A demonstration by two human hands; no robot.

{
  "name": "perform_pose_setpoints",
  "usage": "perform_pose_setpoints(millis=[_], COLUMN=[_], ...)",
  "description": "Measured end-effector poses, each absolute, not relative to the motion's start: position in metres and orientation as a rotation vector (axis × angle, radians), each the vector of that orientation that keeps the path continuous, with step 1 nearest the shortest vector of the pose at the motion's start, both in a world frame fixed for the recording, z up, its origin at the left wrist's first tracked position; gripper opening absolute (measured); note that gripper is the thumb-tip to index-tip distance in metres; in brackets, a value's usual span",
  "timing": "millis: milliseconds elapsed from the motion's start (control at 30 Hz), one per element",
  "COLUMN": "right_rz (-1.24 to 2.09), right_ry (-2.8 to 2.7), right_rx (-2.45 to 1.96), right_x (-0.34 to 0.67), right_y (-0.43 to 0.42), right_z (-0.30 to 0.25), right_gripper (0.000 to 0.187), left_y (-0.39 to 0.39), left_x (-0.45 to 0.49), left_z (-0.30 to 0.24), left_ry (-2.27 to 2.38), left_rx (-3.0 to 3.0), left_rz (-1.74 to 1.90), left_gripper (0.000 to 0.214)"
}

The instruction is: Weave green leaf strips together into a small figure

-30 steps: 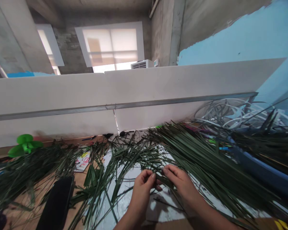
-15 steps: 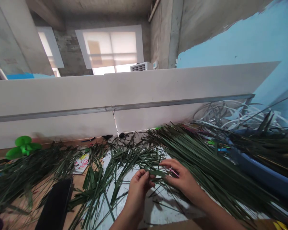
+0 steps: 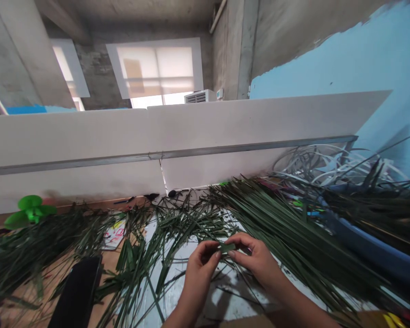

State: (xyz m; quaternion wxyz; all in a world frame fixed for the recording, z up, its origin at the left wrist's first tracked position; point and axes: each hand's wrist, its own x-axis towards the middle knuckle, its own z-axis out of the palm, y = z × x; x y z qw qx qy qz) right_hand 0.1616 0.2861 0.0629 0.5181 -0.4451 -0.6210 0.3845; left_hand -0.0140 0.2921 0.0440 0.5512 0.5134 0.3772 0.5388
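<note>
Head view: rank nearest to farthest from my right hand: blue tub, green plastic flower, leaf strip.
From the right hand:
1. Leaf strip, at its fingertips
2. Blue tub, right
3. Green plastic flower, far left

The hands point(image 3: 200, 273) point(image 3: 256, 262) hid most of the leaf strip point(image 3: 227, 248); the blue bin point(image 3: 372, 246) ran off the right edge.

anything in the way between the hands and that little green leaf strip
Nothing visible: the left hand and right hand already pinch the short palm leaf strip from either side. The loose palm leaf strips lie around and below, not between.
</note>
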Motion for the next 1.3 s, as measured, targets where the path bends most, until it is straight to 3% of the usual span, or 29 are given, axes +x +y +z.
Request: perform_pose_setpoints(millis=[167, 500, 700, 933, 1300], right_rz=[0.943, 1.028, 1.066, 1.062, 1.067], right_ry=[-1.497, -1.387, -1.344, -1.148, -1.214], right_rx=[-1.072, -1.081, -1.042, -1.039, -1.064], right_x=[0.16, 0.159, 0.156, 0.145, 0.141], right_y=[0.285, 0.288, 0.289, 0.292, 0.287], right_z=[0.063, 0.056, 0.052, 0.032, 0.039], right_gripper=[0.02, 0.023, 0.021, 0.031, 0.026], left_y=[0.289, 0.288, 0.286, 0.292, 0.292], left_x=[-0.014, -0.017, -0.012, -0.01, -0.01], left_z=[0.046, 0.044, 0.044, 0.043, 0.04], left_ry=[0.965, 1.055, 1.05, 0.965, 0.942], left_rx=[1.414, 1.612, 1.457, 1.127, 1.201], left_rz=[1.268, 1.413, 1.297, 1.358, 1.288], left_gripper=[0.01, 0.008, 0.007, 0.019, 0.017])
